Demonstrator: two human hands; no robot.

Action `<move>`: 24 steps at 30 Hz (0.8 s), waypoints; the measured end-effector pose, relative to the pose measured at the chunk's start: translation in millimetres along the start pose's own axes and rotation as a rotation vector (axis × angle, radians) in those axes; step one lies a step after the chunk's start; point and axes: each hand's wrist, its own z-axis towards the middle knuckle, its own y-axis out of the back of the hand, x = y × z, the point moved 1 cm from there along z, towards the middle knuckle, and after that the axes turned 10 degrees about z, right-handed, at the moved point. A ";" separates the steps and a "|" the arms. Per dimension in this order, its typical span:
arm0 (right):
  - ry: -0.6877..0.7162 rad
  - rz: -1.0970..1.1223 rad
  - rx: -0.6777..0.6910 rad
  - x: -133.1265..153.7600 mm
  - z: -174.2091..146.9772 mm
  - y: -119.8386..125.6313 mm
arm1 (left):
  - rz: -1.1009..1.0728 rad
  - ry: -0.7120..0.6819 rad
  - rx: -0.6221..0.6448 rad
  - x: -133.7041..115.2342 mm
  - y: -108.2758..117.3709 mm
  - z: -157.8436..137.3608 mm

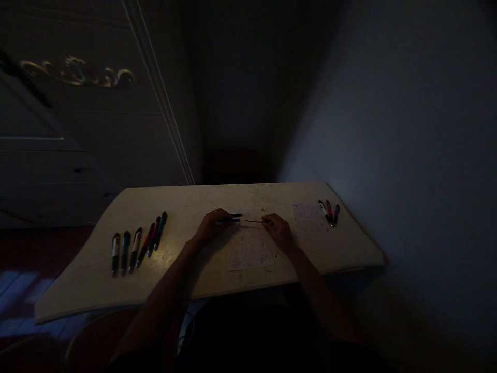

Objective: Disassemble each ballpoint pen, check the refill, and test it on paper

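Note:
My left hand is closed on a dark pen barrel above the middle of the table. Just beyond that barrel shows another dark pen part; whether the hand touches it I cannot tell. My right hand pinches a thin dark pen refill, its tip pointing left toward the barrel with a small gap between them. Below both hands lies a sheet of paper with handwriting. The picture is dim, so fine detail is lost.
Several pens lie in a row on the table at left. Three more pens rest at right, by a second written sheet. A wall borders the right side; a cabinet with gold ornament stands at left.

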 end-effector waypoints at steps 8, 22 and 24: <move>0.036 -0.013 0.026 -2.1 1.1 -4.3 | 0.067 -0.109 -0.005 8.0 -5.1 -0.6; 0.085 -0.025 0.068 -0.5 4.1 -16.3 | 0.096 -0.157 0.038 2.4 -12.5 -3.7; 0.081 -0.018 0.067 0.0 4.2 -17.5 | 0.125 -0.149 0.054 2.7 -14.8 -4.5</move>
